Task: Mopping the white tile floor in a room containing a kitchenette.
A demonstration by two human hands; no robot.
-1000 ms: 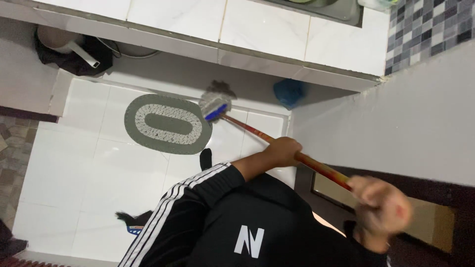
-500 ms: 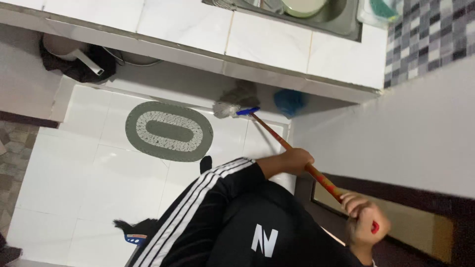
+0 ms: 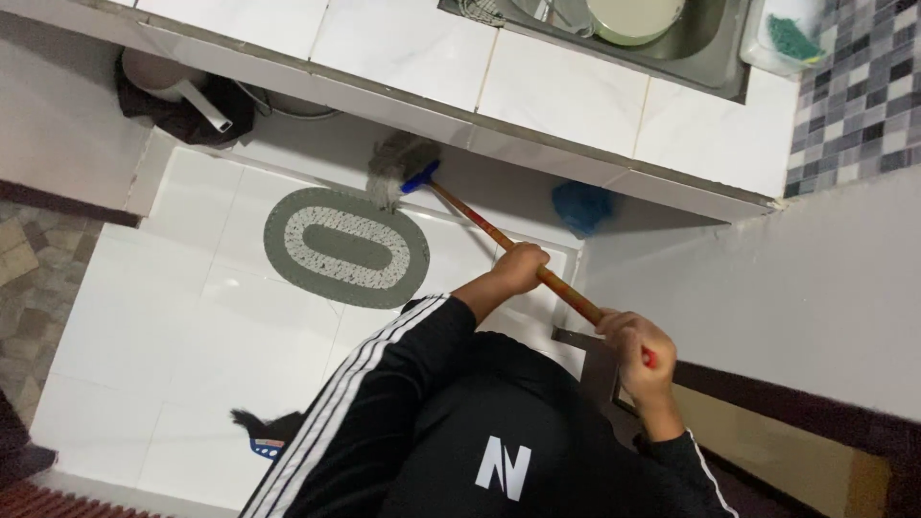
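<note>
Here, a broom's wooden handle (image 3: 499, 236) is gripped by both hands: the left hand (image 3: 519, 268) is closed around its middle, the right hand (image 3: 636, 347) around its upper end. Its grey bristle head (image 3: 395, 163) is pressed to the white tiled floor (image 3: 192, 307) beneath the counter edge (image 3: 537, 144), just beside the oval green mat (image 3: 345, 247).

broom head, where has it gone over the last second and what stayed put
The broom head slid from the floor tile just right of the oval mat to the base of the counter, beyond the mat. Both hands, left and right, kept gripping the handle. The mat and blue bag stayed put.
</note>
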